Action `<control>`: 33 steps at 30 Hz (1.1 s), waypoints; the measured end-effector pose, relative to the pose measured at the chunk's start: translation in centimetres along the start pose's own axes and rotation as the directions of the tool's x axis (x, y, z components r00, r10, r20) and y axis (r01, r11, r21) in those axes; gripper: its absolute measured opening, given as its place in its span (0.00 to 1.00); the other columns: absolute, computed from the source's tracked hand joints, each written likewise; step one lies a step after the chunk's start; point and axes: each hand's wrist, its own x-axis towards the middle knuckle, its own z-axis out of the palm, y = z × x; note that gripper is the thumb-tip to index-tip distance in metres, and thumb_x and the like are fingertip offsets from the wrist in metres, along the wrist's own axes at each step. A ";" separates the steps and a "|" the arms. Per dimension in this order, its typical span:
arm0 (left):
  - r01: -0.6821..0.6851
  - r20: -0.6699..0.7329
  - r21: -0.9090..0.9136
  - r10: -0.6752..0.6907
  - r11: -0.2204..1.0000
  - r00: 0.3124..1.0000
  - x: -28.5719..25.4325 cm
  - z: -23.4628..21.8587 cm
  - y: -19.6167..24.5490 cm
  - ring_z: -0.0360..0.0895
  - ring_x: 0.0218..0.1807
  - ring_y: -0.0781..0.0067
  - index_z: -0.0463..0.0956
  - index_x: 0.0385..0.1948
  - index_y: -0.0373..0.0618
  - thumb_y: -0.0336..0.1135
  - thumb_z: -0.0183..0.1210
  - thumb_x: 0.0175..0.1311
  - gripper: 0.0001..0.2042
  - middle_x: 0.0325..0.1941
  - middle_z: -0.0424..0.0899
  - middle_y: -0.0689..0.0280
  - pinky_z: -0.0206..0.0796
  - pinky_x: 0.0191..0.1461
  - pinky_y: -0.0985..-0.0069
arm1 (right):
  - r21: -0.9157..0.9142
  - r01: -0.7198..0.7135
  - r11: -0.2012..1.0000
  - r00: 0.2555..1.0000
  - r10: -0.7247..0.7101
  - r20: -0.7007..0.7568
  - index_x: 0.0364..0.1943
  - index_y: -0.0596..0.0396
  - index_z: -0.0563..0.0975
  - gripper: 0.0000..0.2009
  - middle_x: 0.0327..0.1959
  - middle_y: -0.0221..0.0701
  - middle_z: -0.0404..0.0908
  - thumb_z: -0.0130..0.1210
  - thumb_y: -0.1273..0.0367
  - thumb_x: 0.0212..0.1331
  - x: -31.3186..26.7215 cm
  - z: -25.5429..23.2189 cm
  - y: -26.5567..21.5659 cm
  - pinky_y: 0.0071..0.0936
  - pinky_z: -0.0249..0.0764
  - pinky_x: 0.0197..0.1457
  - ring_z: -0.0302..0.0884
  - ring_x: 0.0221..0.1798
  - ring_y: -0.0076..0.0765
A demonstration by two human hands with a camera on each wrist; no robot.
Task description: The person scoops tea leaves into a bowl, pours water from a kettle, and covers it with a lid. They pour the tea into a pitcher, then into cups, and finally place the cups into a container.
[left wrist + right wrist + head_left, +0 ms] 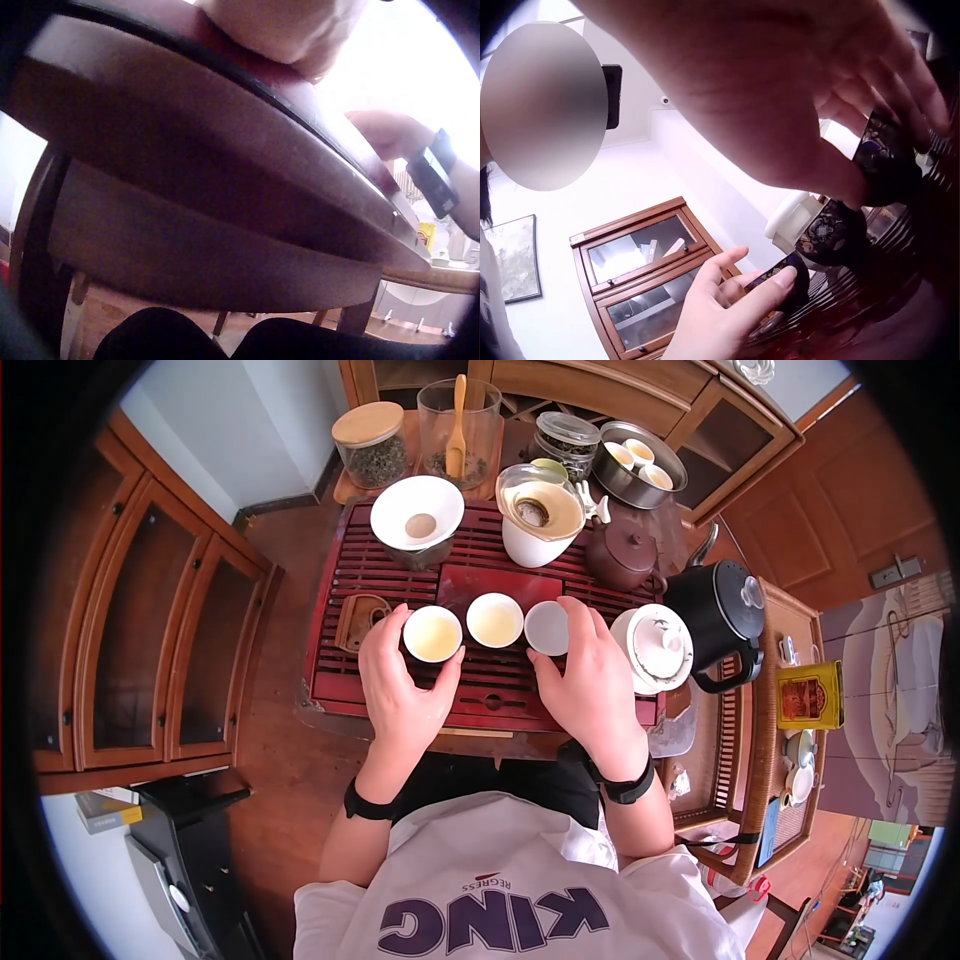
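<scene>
Three small teacups stand in a row on the slatted red tea tray, white inside and dark with a flower-like pattern outside. My left hand holds the left teacup between thumb and fingers; pale yellow tea shows in it. Between the hands sits the middle teacup, also with pale tea. The right teacup, whitish grey inside, is gripped by my right hand, thumb on the near side. From the right wrist, the patterned wall of this right cup shows beneath the fingers. The left wrist view shows mostly the table edge.
Behind the cups stand a white strainer bowl, a white pitcher with a strainer and a brown teapot. A lidded gaiwan and black kettle are close to the right hand. Tea jars line the back.
</scene>
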 end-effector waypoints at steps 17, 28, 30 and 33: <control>0.082 -0.005 -0.339 -0.089 0.937 0.996 0.3 0.0 0.1 0.76 0.61 0.59 0.57 0.68 0.38 0.20 0.71 0.52 0.41 0.60 0.75 0.50 0.69 0.66 0.64 | 0.162 0.010 0.987 0.956 0.038 -0.290 0.73 0.70 0.50 0.46 0.64 0.59 0.66 0.67 0.73 0.52 -3.7 3.8 0.9 0.49 0.70 0.65 0.70 0.63 0.63; -0.031 0.097 -0.258 0.058 0.966 0.994 3.6 -0.3 4.2 0.75 0.56 0.62 0.60 0.69 0.38 0.26 0.76 0.47 0.44 0.59 0.79 0.58 0.64 0.64 0.65 | 0.183 0.024 0.983 0.962 0.028 -0.272 0.73 0.71 0.52 0.44 0.62 0.56 0.71 0.66 0.73 0.55 -3.7 4.1 1.5 0.46 0.69 0.65 0.73 0.62 0.59; -0.066 0.115 -0.217 0.092 0.974 0.989 4.1 -0.2 4.8 0.75 0.55 0.62 0.61 0.69 0.38 0.27 0.76 0.46 0.44 0.58 0.81 0.60 0.62 0.63 0.65 | 0.168 0.021 0.985 0.962 0.026 -0.274 0.73 0.70 0.54 0.42 0.61 0.53 0.73 0.64 0.75 0.55 -3.7 4.1 1.7 0.45 0.70 0.63 0.74 0.60 0.56; -0.084 0.212 -0.196 0.126 0.977 0.969 5.0 -0.2 5.8 0.77 0.59 0.61 0.55 0.71 0.39 0.20 0.73 0.49 0.45 0.62 0.76 0.51 0.69 0.65 0.65 | 0.191 0.012 0.982 0.964 0.039 -0.262 0.73 0.68 0.55 0.41 0.59 0.51 0.73 0.65 0.75 0.55 -3.6 4.1 1.8 0.44 0.70 0.63 0.74 0.58 0.56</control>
